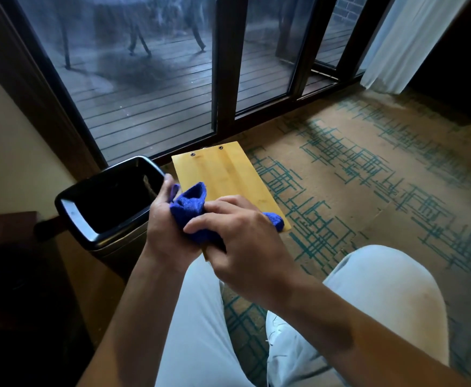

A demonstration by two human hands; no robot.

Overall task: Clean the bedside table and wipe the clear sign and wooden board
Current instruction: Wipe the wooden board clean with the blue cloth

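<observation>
Wiping wooden board (228, 177) w/ blue cloth (191, 210), both hands on it, seated over carpet.

Board is held up above the lap, near end by the person's knees, far end w/ two metal eyelets pointing at the window; bin (108, 202) sits just left of board. Left hand (164, 219) curls round board's left edge, fingers clamped on it plus a fold of cloth. Right hand (245, 241) is bunched on the cloth at board's near end, pressing it to the face; cloth tail sticks out at board's right edge. Hands close together, touching via cloth. Handling guess: board looks stiff, light, smooth finish so prob a bit slippery — best held by long edges, not the face. Cloth soft, floppy, needs bunching to press. Clear sign + desk top not visible.
</observation>
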